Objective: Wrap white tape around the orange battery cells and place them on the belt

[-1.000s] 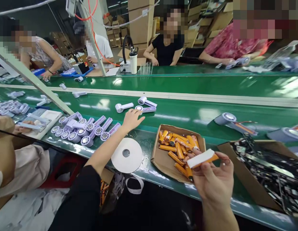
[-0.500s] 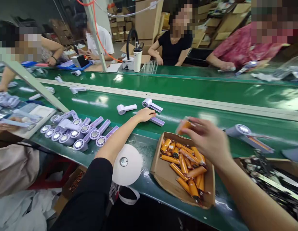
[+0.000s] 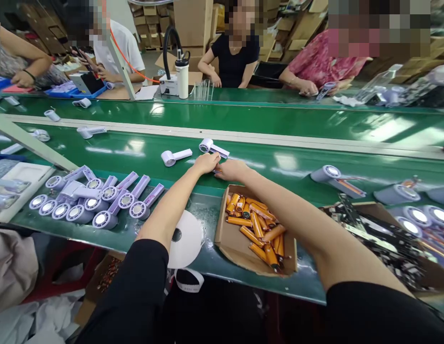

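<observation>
My left hand (image 3: 206, 162) and my right hand (image 3: 231, 169) meet on the green belt (image 3: 297, 165), just beyond an open cardboard box (image 3: 238, 246) of orange batteries (image 3: 255, 227). Both hands are curled, fingertips together, over a small piece that they hide almost fully. A purple handheld fan body (image 3: 212, 147) lies just beyond my left hand's knuckles, and a white one (image 3: 175, 156) lies to its left. Whether my right hand still holds a battery is hidden.
Several purple fan bodies (image 3: 100, 196) lie grouped at the near left, with a white tape roll (image 3: 188, 239) beside the battery box. A box of dark parts (image 3: 379, 234) and grey fan bodies (image 3: 332, 177) sit at right. Other people work across the far belt (image 3: 279, 124).
My right hand, which held an orange battery near the box, has reached forward and left to join my left hand. My left hand stays on the purple piece on the belt.
</observation>
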The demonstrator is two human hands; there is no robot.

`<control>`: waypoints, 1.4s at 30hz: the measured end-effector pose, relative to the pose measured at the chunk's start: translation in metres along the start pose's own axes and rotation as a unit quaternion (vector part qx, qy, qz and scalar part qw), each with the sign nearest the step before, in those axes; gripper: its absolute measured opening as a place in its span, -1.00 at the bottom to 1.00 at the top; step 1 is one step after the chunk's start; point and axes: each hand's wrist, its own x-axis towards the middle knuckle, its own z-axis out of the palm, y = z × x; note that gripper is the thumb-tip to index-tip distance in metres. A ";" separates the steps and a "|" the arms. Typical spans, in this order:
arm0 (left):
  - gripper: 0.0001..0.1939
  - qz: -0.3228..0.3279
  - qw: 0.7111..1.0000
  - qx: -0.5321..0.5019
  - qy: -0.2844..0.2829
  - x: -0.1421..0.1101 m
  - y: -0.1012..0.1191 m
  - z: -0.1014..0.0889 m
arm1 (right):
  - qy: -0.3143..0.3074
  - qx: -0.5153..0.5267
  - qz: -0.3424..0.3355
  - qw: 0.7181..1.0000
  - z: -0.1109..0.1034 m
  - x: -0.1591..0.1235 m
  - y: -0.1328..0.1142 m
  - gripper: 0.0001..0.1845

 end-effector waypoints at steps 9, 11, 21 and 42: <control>-0.35 0.141 0.987 0.074 -0.029 -0.218 -0.027 -0.010 | 0.248 0.227 -0.054 0.940 0.028 -0.209 -0.005 -0.58; -0.07 0.164 0.978 0.121 -0.046 -0.293 -0.055 0.012 | 0.287 0.284 -0.063 0.913 0.056 -0.261 -0.025 -0.71; -0.45 0.215 0.928 0.151 0.264 -0.373 -0.024 0.033 | -0.015 0.613 -0.103 0.783 0.114 -0.261 -0.186 -0.56; -0.26 0.135 0.927 0.121 0.328 -0.319 -0.005 0.060 | 0.138 0.218 0.183 0.949 0.026 -0.139 -0.053 -0.60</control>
